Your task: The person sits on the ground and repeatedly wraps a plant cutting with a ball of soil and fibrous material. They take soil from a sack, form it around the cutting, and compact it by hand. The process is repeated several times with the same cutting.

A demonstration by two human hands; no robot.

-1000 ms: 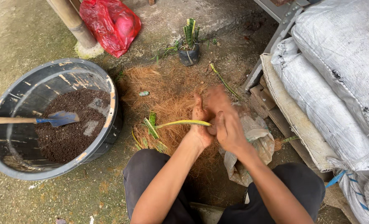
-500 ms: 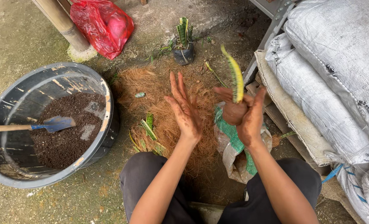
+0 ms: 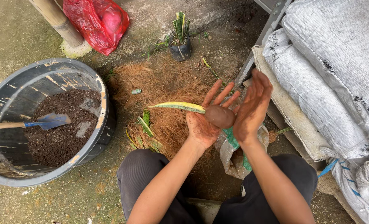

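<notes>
The left hand (image 3: 205, 124), palm up with fingers spread wide, carries a brown ball of soil (image 3: 220, 115) at the centre of the frame. A yellow-green snake plant leaf (image 3: 178, 106) sticks out of the ball toward the left. The right hand (image 3: 252, 108) is open too, fingers straight, its palm standing just beside the ball on the right; whether it touches the ball I cannot tell. Both palms are smeared with soil.

As for progress, the ball looks already rounded and smooth with the cutting set in it, so the shaping seems mostly done. One finished-looking plant sits in a small dark pot (image 3: 180, 49) at the upper middle. Loose leaf cuttings (image 3: 145, 126) lie on the coconut fibre pile (image 3: 163, 91) below the hands, not yet worked. The black tub (image 3: 10, 95) at the left holds plenty of soil and a blue trowel (image 3: 47, 121).

Room is tight to the right: stacked white sacks (image 3: 338, 62) and a board edge stand close behind the right hand. A crumpled bag (image 3: 234, 153) lies just under the hands. The left side, over the fibre, is open as far as the tub's rim.
</notes>
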